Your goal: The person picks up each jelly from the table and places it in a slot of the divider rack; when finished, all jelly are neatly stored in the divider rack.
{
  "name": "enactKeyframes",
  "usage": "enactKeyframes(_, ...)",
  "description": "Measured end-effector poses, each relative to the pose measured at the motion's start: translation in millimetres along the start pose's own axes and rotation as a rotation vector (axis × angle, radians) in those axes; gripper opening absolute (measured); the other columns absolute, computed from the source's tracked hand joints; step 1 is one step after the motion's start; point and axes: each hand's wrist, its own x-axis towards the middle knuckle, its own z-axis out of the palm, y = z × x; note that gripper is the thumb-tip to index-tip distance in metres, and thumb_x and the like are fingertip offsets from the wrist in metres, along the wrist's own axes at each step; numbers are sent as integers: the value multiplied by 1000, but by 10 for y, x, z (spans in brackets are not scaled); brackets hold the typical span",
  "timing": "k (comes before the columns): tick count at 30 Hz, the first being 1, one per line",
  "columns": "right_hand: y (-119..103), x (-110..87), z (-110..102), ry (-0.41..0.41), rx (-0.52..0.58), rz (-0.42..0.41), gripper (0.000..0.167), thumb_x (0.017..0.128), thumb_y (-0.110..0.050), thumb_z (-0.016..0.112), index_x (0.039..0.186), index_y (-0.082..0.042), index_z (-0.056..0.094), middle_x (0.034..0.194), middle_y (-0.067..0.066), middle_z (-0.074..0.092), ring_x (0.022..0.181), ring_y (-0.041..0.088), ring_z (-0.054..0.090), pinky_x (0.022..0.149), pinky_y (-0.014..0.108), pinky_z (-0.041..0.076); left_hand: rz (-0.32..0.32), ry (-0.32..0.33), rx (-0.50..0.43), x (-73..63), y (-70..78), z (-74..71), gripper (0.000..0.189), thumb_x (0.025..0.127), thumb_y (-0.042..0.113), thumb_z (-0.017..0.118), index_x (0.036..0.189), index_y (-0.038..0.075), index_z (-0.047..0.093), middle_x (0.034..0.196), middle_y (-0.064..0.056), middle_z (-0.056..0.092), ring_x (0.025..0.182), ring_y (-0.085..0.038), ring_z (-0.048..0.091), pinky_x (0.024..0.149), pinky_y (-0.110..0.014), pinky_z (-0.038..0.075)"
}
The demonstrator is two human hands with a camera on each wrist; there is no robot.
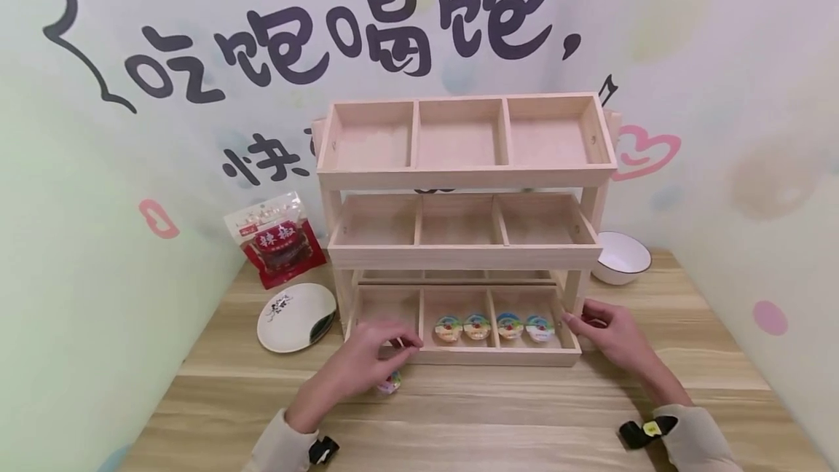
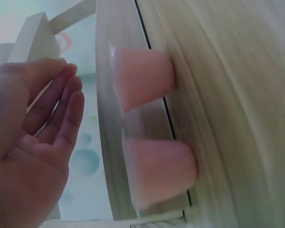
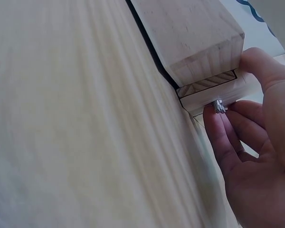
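Observation:
My left hand (image 1: 370, 359) hovers at the front of the lowest tier of a wooden three-tier shelf (image 1: 465, 179), its fingers loosely bent and holding nothing. Below it a jelly cup (image 1: 390, 383) shows partly on the table. In the left wrist view two pink jelly cups, an upper one (image 2: 145, 78) and a lower one (image 2: 162, 171), stand before the shelf's bottom tray. My right hand (image 1: 616, 337) grips the right end of that tray, with the thumb at its front corner and fingertips beside a small metal fastener (image 3: 219, 106).
Two jelly cups (image 1: 462, 328) lie in the bottom tray's middle compartment and two more (image 1: 524, 328) in its right one. On the left are a white plate (image 1: 288, 326) and a red snack packet (image 1: 283, 246). Behind the shelf's right side stands a white bowl (image 1: 624, 259).

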Motion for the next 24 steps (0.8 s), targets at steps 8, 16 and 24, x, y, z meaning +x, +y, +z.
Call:
enactKeyframes(8,39,-45,-6,15,-1,-27,45,103,-33,76,138,-5,72,124,13,80,101,-3,70,83,17,57,36,-44,94,-200,-13,-84,12,94,6,83,104,13,82,100,3,83,92,-8,77,84,-31,65)
enactKeyframes(16,19,-36,-12,13,23,-27,44,104,-32,75,137,-3,72,126,16,79,102,-5,69,84,16,57,-98,-277,89,-307,45,-241,32,96,24,85,127,18,81,125,4,81,116,-11,76,100,-34,62)
enactKeyframes(24,27,21,13,18,7,-37,42,103,-33,76,134,-5,74,125,15,79,103,-6,69,84,15,57,-131,-417,182,-211,106,-281,39,88,22,92,125,16,80,132,3,78,125,-12,73,108,-34,59)
